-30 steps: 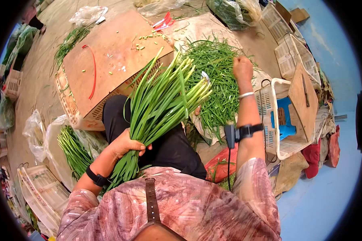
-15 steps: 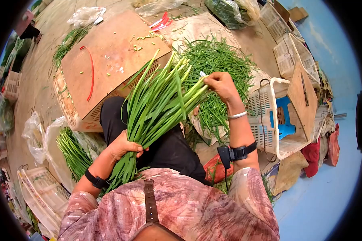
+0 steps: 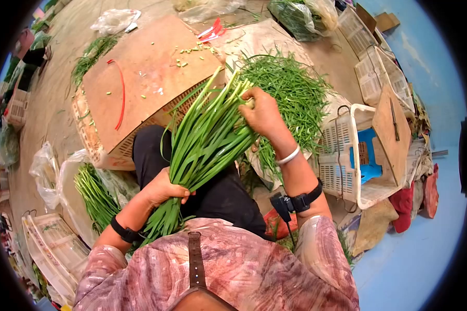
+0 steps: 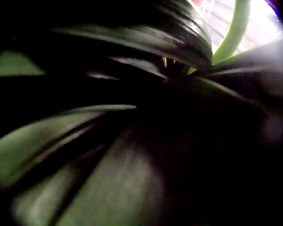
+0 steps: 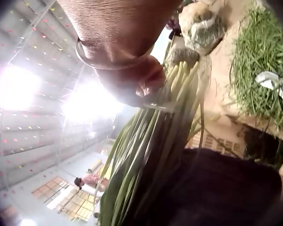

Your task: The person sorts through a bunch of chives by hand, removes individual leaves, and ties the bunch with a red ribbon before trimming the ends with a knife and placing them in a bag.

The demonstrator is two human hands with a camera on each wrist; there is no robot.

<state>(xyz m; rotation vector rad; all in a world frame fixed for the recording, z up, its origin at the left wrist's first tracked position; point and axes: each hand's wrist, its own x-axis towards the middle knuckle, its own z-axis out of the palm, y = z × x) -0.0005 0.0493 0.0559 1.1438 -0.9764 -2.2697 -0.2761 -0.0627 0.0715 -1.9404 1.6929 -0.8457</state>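
Note:
A large bunch of garlic chives (image 3: 205, 140), with long flat green leaves and pale stem ends, slants up over the person's dark-trousered lap. The left hand (image 3: 166, 189) grips its leafy lower part, thumb wrapped across the front. Up at the pale stem ends, the right hand (image 3: 262, 111) has its fingers curled on stems along the bunch's right side. Stems (image 5: 179, 84) lie right at those curled fingers in the right wrist view. Dark, close leaves (image 4: 118, 179) fill most of the left wrist view, hiding the left hand there.
A board (image 3: 145, 72) on a crate bears a red strip (image 3: 122, 96) and cut stem bits. Loose green leaves (image 3: 290, 88) are heaped behind the right hand. White crates (image 3: 340, 155) stand at the right; more chives (image 3: 96, 194) lie in plastic at the left.
The right hand has come from above the leaf heap to the bunch's stem ends, then moved left, drawing the right-hand stems in towards the rest. The left hand keeps its grip.

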